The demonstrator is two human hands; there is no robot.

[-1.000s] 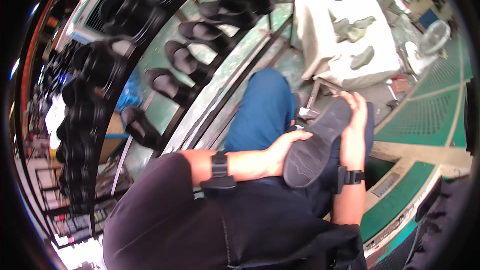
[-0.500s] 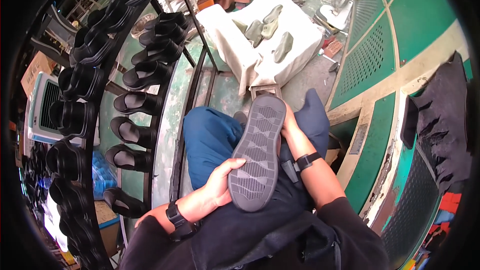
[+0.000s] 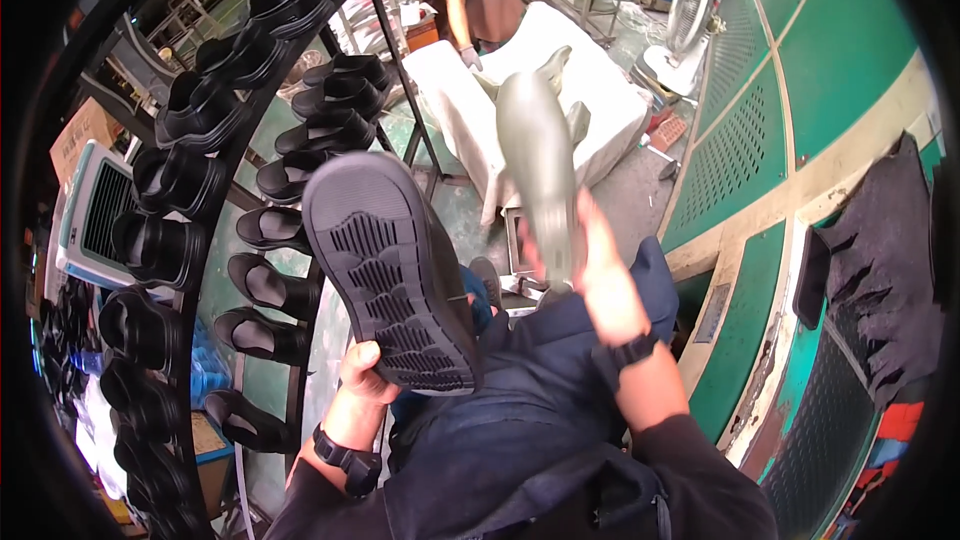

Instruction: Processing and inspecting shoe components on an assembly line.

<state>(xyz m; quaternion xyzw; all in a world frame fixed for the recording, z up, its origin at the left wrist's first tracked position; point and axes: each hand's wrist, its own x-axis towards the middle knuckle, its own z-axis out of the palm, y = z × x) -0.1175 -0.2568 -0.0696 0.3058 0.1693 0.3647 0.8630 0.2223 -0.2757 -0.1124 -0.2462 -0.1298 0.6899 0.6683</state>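
Note:
My left hand point(image 3: 364, 376) is closed on the heel end of a black shoe point(image 3: 395, 250), its patterned sole turned toward me and the toe pointing up and away. The thumb lies on the sole's edge; the other fingers are hidden behind it. To the right, my right hand point(image 3: 602, 255) is wrapped round the lower end of a grey-green shoe last point(image 3: 538, 140), held upright in front of the white cloth. Hand and last are slightly smeared by motion. Behind it, other lasts point(image 3: 577, 122) lie partly covered from sight on the white-clothed table point(image 3: 450, 90).
On my left a rack point(image 3: 300, 340) carries rows of black shoes point(image 3: 265, 282). Green metal panels point(image 3: 740, 155) and a dark cloth point(image 3: 885, 250) stand at my right. Beyond the table a co-worker's gloved hand point(image 3: 470, 57) touches the cloth. A white fan point(image 3: 688, 15) stands far right.
Both hands were on the shoe over my lap. The left has carried it leftward and raised it; the right has left it and now holds a last. The co-worker has leaned toward the table.

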